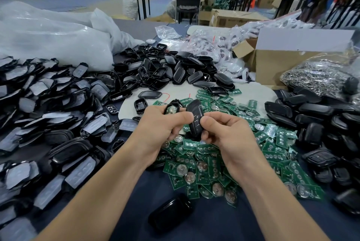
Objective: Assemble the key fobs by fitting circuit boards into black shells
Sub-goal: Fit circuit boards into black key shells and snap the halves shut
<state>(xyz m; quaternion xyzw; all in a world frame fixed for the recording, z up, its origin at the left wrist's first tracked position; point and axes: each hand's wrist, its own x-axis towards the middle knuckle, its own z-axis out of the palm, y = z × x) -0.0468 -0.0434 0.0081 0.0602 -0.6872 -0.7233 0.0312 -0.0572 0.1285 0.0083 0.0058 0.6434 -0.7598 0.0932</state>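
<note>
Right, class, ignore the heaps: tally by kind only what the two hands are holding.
Black shells: 2 (left-hand shell, right-hand shell)
Circuit board: 1, sitting in the left-hand shell
Total: 3

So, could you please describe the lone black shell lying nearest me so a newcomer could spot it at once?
Find the heap of green circuit boards in the middle of the table. Beyond its near edge, on the dark cloth between the two forearms, lies a glossy black shell. Unlike the shells heaped at left and right, it lies by itself.
</note>
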